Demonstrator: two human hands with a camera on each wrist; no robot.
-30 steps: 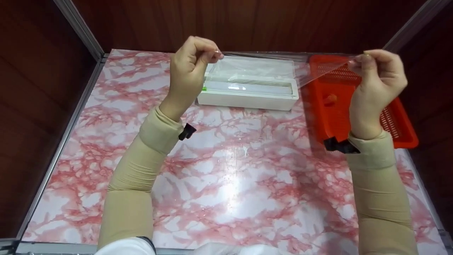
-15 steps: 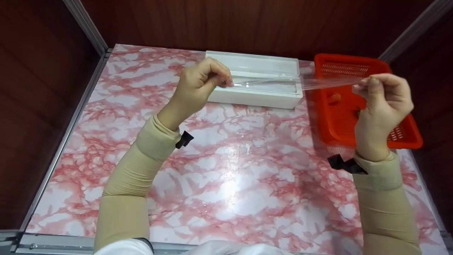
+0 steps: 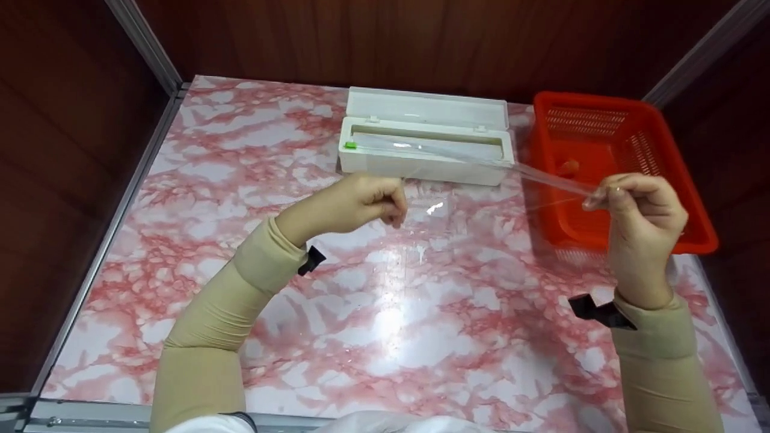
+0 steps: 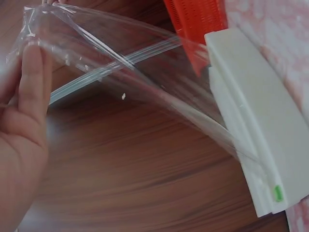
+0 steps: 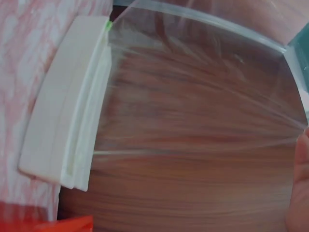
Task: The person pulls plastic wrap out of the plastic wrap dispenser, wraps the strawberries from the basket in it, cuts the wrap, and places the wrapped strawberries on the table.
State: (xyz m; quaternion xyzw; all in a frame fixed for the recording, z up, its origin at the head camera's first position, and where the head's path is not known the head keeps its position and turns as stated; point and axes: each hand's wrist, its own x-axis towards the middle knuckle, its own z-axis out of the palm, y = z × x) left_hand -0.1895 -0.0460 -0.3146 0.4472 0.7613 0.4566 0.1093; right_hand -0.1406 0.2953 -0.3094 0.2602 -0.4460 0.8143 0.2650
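A sheet of clear plastic wrap (image 5: pixel 193 96) stretches from a white dispenser box (image 3: pixel 424 163) up to both hands. The left hand (image 3: pixel 355 204) pinches one corner of it in front of the box, above the table. Over the basket's front part, the right hand (image 3: pixel 643 219) pinches the other corner, thumb against fingers. The box lies with its lid (image 3: pixel 427 108) raised at the back, and a green slider (image 3: pixel 351 145) sits at its left end. In the left wrist view the wrap (image 4: pixel 140 79) looks creased and bunched near the fingertips.
A red plastic basket (image 3: pixel 547 204) with slotted walls stands at the right, a small orange-red item (image 3: pixel 568 167) inside it. Dark wood-look panels (image 3: pixel 385 48) close off the back and sides. The tabletop (image 3: pixel 385 337) has a pink and white marbled pattern.
Both hands have come down and toward the person, drawing the wrap out over the box's front. The left hand has also shifted slightly right and turned. The box stays put.
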